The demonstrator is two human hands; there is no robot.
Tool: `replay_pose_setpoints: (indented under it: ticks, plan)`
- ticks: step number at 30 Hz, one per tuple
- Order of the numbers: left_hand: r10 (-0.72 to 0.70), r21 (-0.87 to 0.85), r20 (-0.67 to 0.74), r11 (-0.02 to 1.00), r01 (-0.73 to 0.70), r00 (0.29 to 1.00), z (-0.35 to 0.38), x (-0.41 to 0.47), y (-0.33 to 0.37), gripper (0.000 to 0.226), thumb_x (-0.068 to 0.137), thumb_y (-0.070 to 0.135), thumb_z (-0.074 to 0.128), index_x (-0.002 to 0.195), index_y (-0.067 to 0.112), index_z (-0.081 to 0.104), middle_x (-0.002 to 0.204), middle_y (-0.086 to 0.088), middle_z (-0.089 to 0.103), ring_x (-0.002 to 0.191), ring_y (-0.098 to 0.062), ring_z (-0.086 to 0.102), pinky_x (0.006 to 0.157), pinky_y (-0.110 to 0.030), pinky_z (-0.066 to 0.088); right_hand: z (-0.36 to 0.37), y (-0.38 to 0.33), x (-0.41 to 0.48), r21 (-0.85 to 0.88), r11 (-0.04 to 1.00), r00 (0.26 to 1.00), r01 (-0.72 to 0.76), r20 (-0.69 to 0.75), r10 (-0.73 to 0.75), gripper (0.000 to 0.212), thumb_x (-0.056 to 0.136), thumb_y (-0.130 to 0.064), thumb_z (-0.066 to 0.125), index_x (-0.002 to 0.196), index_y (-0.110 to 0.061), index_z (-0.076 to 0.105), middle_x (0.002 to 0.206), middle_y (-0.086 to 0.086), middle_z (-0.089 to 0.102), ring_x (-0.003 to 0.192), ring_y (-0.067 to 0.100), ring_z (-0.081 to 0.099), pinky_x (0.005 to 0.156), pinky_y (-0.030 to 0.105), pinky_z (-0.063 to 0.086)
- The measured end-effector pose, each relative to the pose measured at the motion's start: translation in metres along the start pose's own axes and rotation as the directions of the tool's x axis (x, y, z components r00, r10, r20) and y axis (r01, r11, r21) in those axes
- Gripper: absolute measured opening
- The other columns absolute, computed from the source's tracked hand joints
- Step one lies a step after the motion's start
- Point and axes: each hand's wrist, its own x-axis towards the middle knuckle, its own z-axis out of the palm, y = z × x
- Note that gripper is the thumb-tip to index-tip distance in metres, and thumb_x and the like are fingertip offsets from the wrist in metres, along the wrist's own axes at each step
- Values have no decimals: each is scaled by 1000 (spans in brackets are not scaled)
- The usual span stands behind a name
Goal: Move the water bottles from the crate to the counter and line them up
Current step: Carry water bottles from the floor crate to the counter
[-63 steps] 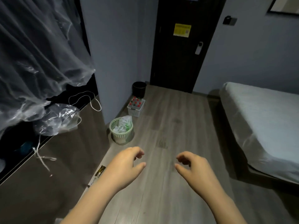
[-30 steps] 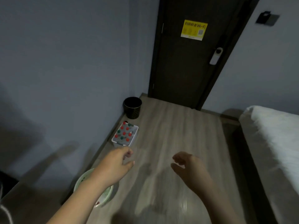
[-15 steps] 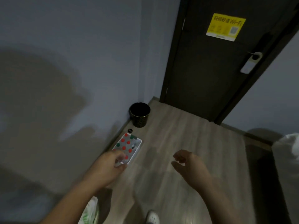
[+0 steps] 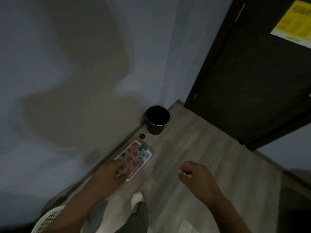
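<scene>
A small white crate (image 4: 148,158) stands on the wood floor against the wall. Several water bottles (image 4: 129,150) with red and green caps stand upright in it. My left hand (image 4: 112,174) hangs in front of the crate's near left corner and hides it, fingers loosely curled, with nothing plainly in its grip. Out to the right of the crate, over bare floor, my right hand (image 4: 196,176) is loosely curled and holds nothing. No counter is in view.
A black waste bin (image 4: 157,126) sits in the corner beyond the crate, with a small black disc (image 4: 142,136) on the floor between them. A dark door (image 4: 252,81) is at right. A white mesh basket (image 4: 48,219) is at bottom left. My shoe (image 4: 137,197) is below the crate.
The view has moved closer to the crate and tilted down. My left hand now overlaps the crate's near corner. My right hand keeps its loose curl.
</scene>
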Motion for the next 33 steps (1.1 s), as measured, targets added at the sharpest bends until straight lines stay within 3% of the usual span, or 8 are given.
replay_pose_setpoints:
  ticks: [5, 10, 17, 20, 23, 27, 33]
  plan:
    - [-95, -22, 26, 995, 95, 995, -1, 73, -6, 29, 87, 30, 62, 115, 21, 59, 122, 0, 62, 103, -13, 61, 87, -22, 50, -13, 5, 80, -80, 997, 995, 10, 102, -2, 21, 88, -32, 61, 107, -23, 62, 99, -8, 64, 90, 5, 60, 85, 24, 51]
    - [-152, -26, 26, 988, 153, 988, -2, 132, -11, 34, 88, 27, 60, 122, 18, 57, 127, -3, 58, 109, -16, 57, 90, -25, 50, -2, 6, 155, -112, 992, 971, 51, 237, -23, 33, 88, -35, 60, 119, -24, 56, 114, -6, 63, 103, 7, 57, 93, 26, 48]
    - [-354, -102, 31, 929, 356, 935, 23, 195, -32, 34, 89, 26, 59, 122, 19, 54, 115, 0, 62, 90, -7, 55, 72, -13, 45, 35, 12, 261, -178, 969, 904, 173, 420, -84, 54, 90, -38, 57, 139, -23, 38, 135, -4, 50, 118, 8, 50, 98, 17, 38]
    - [-435, -143, 16, 890, 433, 900, 48, 221, -41, 35, 90, 24, 58, 124, 18, 52, 116, -1, 61, 90, -8, 56, 73, -14, 48, 55, 18, 307, -193, 951, 866, 242, 486, -121, 50, 91, -37, 56, 136, -22, 40, 135, -3, 50, 119, 9, 51, 97, 18, 39]
    - [-490, -155, 8, 860, 486, 871, 80, 249, -52, 34, 91, 24, 56, 124, 19, 52, 117, 1, 61, 89, -4, 53, 60, -5, 37, 80, 31, 350, -196, 928, 810, 316, 565, -157, 43, 94, -33, 53, 133, -18, 43, 133, -1, 52, 119, 9, 51, 92, 12, 33]
    - [-551, -221, 24, 811, 542, 834, 131, 291, -83, 31, 88, 24, 59, 119, 20, 55, 112, 1, 62, 89, -5, 56, 74, -14, 47, 130, 56, 405, -210, 907, 770, 365, 616, -167, 41, 94, -28, 53, 132, -15, 44, 131, 2, 53, 117, 12, 52, 91, 14, 37]
    - [-609, -281, 53, 751, 597, 792, 206, 353, -151, 29, 88, 21, 60, 116, 17, 57, 111, -2, 64, 94, -11, 61, 75, -17, 46, 226, 103, 472, -201, 908, 767, 369, 618, -174, 45, 93, -26, 54, 135, -16, 44, 134, 2, 53, 122, 14, 51, 93, 18, 39]
